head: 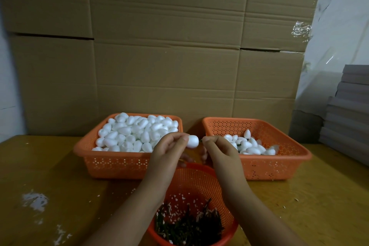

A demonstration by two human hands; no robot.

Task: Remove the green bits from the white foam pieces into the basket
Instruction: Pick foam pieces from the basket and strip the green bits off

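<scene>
Hands: left hand (169,147) pinches a foam piece (193,141) at its fingertips; right hand (218,147) pinches at the piece's tip, apparently on a green bit, too small to confirm.
Position: both held above the round basket (201,177), between the two trays.
Left tray (111,161): heaped with foam, too many to count.
Right tray (279,164): roughly fifteen to twenty foam pieces, some dark stems among them.
Round basket: pile of green bits (189,225) plus white crumbs.
Count: three orange containers, two hands, one piece in hand.
Progress: judged midway; I cannot tell which tray is finished.
Table (60,175): white crumbs scattered.
</scene>
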